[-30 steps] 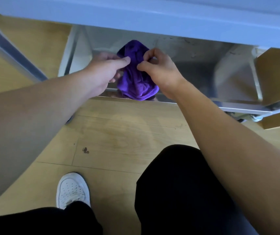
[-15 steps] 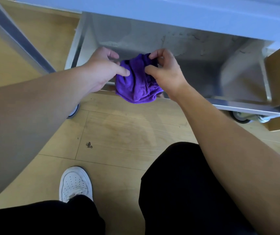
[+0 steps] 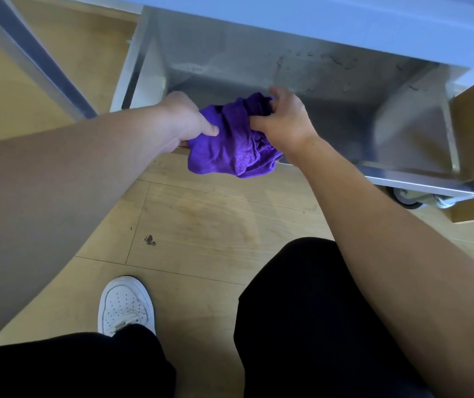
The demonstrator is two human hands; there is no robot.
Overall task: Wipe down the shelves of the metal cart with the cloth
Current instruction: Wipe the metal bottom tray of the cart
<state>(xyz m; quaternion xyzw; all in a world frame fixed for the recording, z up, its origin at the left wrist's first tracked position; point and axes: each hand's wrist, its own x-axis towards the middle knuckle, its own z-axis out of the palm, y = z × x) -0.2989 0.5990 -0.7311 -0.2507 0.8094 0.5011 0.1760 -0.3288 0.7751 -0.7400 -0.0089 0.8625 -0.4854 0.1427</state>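
A bunched purple cloth [image 3: 230, 145] hangs over the front edge of the metal cart's bottom shelf [image 3: 344, 119]. My left hand [image 3: 185, 122] grips its left side with the thumb on top. My right hand [image 3: 284, 122] grips its right side, fingers curled into the folds. The shelf surface is dull steel with smudges toward the back. The upper shelf's front edge [image 3: 316, 27] overhangs and hides the back of the lower shelf.
A caster wheel [image 3: 408, 198] shows under the cart's right corner. A metal frame leg [image 3: 29, 53] slants at the left. Wooden floor [image 3: 215, 222] lies below, with my white shoe [image 3: 126, 305] and black-trousered knees close to the cart.
The cloth went from held up and pinched at its top to lowered and bunched on the shelf's front edge. Both hands dropped and closed more fully around it.
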